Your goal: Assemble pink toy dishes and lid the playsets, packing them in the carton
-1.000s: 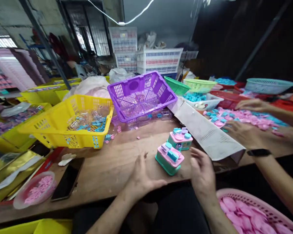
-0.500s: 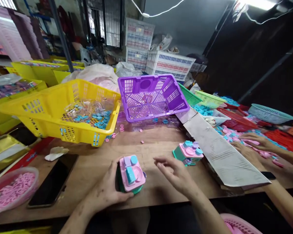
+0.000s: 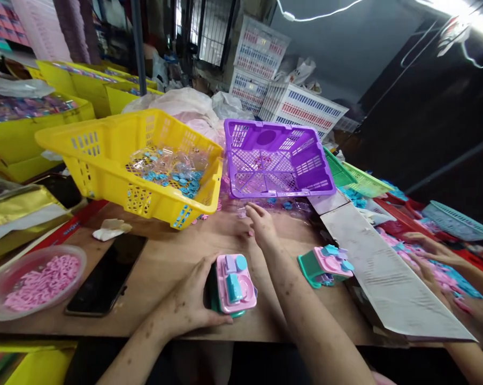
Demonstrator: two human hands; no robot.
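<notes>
My left hand (image 3: 199, 297) is wrapped round a small toy kitchen unit (image 3: 236, 286) standing on the wooden table. Its pink top carries blue and purple pieces over a green base. Stretched forward past the unit, my right hand (image 3: 262, 227) hovers near the front of the purple basket (image 3: 281, 193). Its fingers are extended and slightly apart, and no object shows in them. A small pink piece (image 3: 251, 233) lies beside that hand. To the right stands a second toy kitchen unit (image 3: 325, 264), similar in its pink, blue, purple and green parts.
A yellow basket (image 3: 105, 184) holds blue pieces and clear plastic. On the left lie a black phone (image 3: 107, 275) and a bowl (image 3: 78, 256) of pink parts. A white cardboard flap (image 3: 393, 272) borders the right side; beyond it another person's hands (image 3: 429, 262) sort pink and blue parts.
My right hand has moved forward and left, towards the purple basket. The camera view has shifted, so things appear further right. My left hand keeps hold of the toy kitchen unit.
</notes>
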